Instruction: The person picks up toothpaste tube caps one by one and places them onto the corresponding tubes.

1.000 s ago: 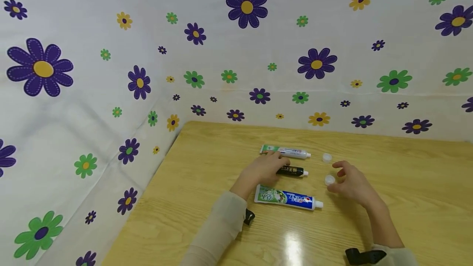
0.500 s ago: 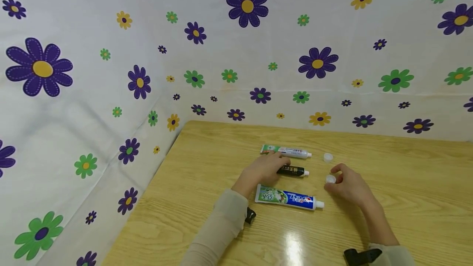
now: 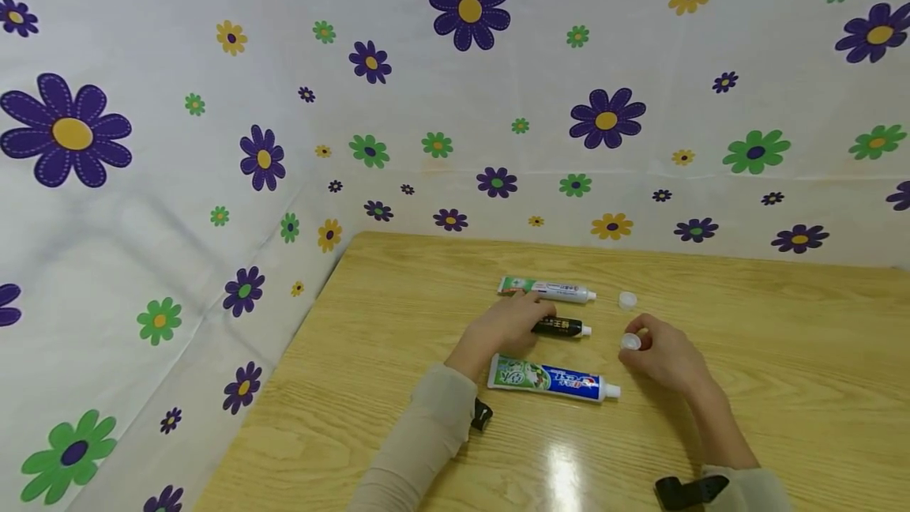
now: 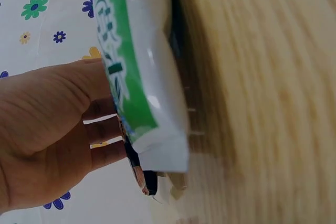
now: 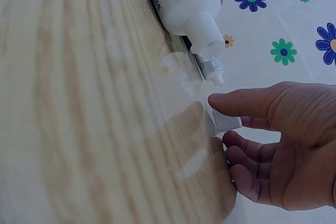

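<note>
Three toothpaste tubes lie on the table, their nozzles to the right. My left hand [image 3: 506, 325] reaches over the middle one, a black toothpaste tube [image 3: 560, 327], and holds it by its left part; the fingertips are hidden. Nearer me is a blue, green and white toothpaste tube [image 3: 562, 381], which blocks much of the left wrist view. A white and green toothpaste tube [image 3: 569, 292] lies beyond. Right of the black tube's nozzle, my right hand [image 3: 667, 352] pinches a white cap [image 5: 227, 121] between thumb and finger, low at the table surface.
A second whitish cap [image 3: 627, 300] sits beyond my right hand, near the far tube's nozzle. The wooden table [image 3: 398, 322] meets a white flowered cloth [image 3: 398, 101] at the back and left. Both wrists wear black straps.
My right hand has moved slightly left, and its thumb and finger have closed round the nearer cap. The left hand stays on the black tube. The head view has shifted a little.
</note>
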`<move>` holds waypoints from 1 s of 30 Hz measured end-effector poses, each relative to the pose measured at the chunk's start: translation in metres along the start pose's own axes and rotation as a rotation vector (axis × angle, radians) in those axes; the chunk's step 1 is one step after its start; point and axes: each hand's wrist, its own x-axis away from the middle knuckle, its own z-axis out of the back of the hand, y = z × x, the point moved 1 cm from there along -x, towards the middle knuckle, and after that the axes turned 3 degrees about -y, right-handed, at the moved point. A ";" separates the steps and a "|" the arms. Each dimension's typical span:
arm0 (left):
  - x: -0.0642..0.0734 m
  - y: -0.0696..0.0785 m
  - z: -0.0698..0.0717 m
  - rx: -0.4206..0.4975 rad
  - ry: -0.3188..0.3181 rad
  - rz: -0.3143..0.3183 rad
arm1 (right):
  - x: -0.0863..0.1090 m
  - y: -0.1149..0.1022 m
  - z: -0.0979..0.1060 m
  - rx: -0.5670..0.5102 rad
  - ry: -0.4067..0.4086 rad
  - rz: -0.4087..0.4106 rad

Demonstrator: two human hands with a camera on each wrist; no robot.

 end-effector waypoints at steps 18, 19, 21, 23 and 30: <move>0.014 -0.005 0.000 0.037 0.082 -0.054 | 0.007 -0.010 0.003 -0.163 -0.023 0.126; 0.016 -0.004 0.001 0.035 0.095 -0.057 | 0.007 -0.010 0.004 -0.166 -0.023 0.131; 0.020 -0.002 0.004 0.043 0.119 -0.057 | 0.008 -0.012 0.006 -0.168 -0.018 0.147; 0.026 0.000 0.008 0.054 0.143 -0.055 | 0.009 -0.014 0.008 -0.165 -0.010 0.157; 0.045 0.005 0.016 0.122 0.210 -0.042 | 0.017 -0.019 0.015 -0.165 0.019 0.167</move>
